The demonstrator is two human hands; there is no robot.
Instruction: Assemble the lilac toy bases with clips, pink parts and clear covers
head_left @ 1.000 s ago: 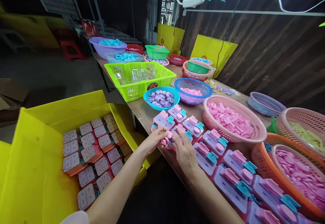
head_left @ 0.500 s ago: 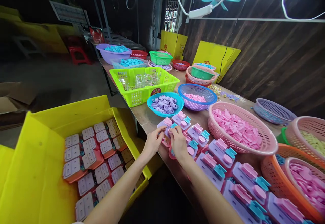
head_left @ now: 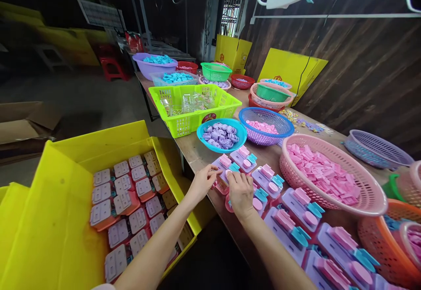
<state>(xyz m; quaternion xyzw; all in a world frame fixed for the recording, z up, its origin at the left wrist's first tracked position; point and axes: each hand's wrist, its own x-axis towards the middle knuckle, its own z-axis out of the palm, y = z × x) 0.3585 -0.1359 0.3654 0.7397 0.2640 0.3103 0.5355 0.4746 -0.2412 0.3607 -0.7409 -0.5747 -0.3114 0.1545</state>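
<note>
Bare table [head_left: 194, 149] ahead; blue bowl [head_left: 222, 135] and toy trays [head_left: 297, 202] crowd rightward.

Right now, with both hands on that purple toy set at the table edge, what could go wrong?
The toy set under the left hand and right hand lies close to the table edge; a slip could send it off the edge, maybe into the yellow box. Other sets crowd it, so a nudge may shift the neighbouring set.

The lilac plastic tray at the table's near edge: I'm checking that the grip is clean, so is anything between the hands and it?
Nothing visible is. The left hand and right hand both rest directly on the lilac plastic tray with pink and teal pieces; neighbouring trays lie beside it, not over it.
</note>
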